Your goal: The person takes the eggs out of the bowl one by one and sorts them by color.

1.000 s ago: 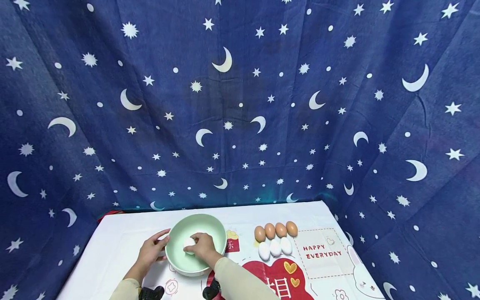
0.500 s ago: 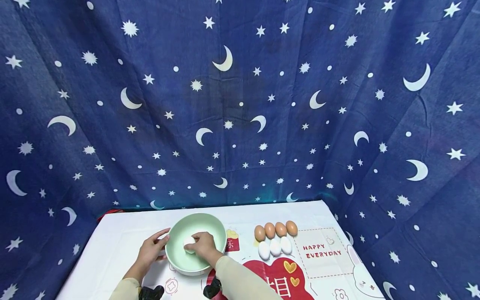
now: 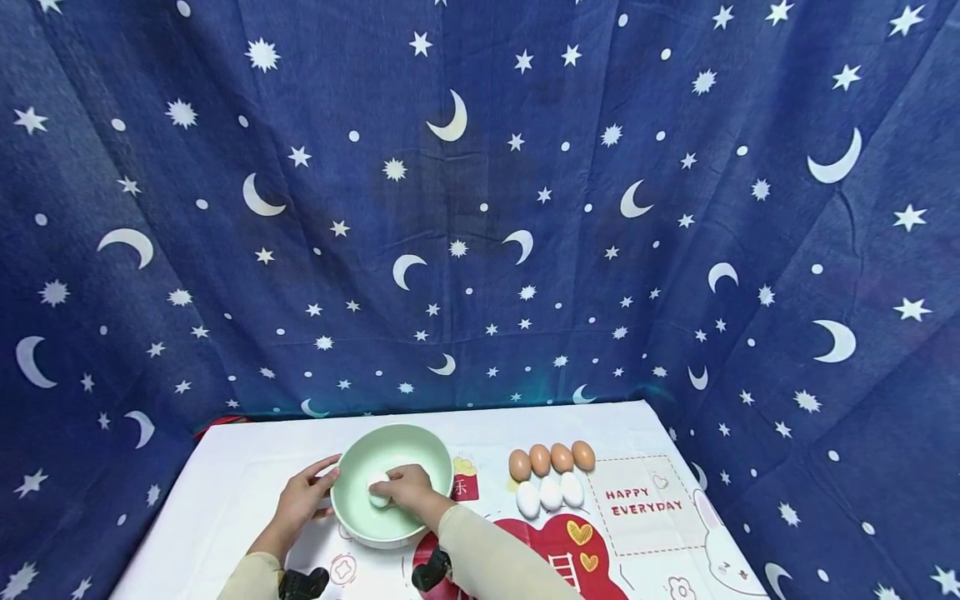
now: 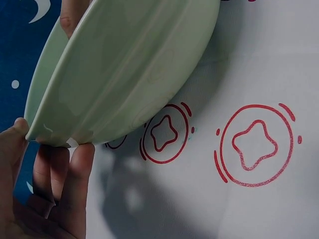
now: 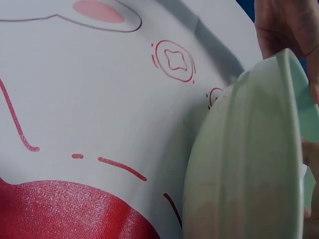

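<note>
A light green bowl (image 3: 408, 443) stands at the left part of the table, tilted in both wrist views because of the camera angle. My left hand (image 3: 300, 500) holds its left rim; in the left wrist view the thumb lies at the edge and the fingers (image 4: 82, 169) press from below. Inside the bowl, my right hand (image 3: 411, 490) grips a white egg (image 3: 378, 501), its fingers covering part of the shell. From the right wrist, the bowl wall (image 5: 244, 164) hides most of that hand and the egg.
Right of the bowl, a row of several brown eggs (image 3: 540, 460) lies behind a row of three white eggs (image 3: 551, 494). The printed tablecloth (image 3: 648, 533) covers the table. A blue star-and-moon curtain (image 3: 480, 208) hangs behind and at the sides.
Inside the bowl, my right hand has turned slightly around the egg, and its wrist has shifted a little to the right. My left hand keeps its place on the rim.
</note>
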The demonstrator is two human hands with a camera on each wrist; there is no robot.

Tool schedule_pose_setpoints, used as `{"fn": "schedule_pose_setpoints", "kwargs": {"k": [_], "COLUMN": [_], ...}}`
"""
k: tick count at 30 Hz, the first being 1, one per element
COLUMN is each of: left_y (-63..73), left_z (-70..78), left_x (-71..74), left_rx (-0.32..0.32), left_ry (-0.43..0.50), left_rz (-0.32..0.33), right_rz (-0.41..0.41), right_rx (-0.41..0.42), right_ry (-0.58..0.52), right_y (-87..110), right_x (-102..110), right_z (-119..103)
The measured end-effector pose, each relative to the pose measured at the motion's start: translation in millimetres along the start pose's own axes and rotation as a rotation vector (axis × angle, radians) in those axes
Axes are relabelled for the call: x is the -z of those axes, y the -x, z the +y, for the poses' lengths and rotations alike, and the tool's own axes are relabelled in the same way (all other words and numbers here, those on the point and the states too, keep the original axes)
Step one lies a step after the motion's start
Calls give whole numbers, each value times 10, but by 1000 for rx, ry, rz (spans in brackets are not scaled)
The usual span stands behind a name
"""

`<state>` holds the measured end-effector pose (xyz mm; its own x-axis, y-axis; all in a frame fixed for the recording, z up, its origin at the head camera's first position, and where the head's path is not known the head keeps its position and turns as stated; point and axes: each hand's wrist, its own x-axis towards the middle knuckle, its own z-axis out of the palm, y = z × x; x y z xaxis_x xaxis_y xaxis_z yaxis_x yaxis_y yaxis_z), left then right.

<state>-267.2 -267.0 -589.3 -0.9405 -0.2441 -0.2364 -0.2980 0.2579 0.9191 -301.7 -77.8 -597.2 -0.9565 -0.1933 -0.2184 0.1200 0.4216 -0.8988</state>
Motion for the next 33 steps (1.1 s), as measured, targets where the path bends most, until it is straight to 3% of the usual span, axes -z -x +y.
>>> {"fn": "schedule_pose_setpoints", "kwargs": {"k": [8, 17, 25, 33], "left_y": [-16, -20, -29, -12], "left_z": [-11, -9, -28, -7], "left_x": [-27, -21, -5, 28], "left_rx": [-1, -2, -5, 20], "left_ry": [-9, -9, -15, -27], "left_rz": [-7, -11, -21, -26], "right_rz": [-67, -133, -257, -275], "right_rx": [-53, -17, -1, -28], "right_ry": [-112, -235, -295, -346], "right_y": [55, 159, 216, 343], "right_x": [70, 222, 389, 534], "right_z": [-26, -77, -65, -74]}}
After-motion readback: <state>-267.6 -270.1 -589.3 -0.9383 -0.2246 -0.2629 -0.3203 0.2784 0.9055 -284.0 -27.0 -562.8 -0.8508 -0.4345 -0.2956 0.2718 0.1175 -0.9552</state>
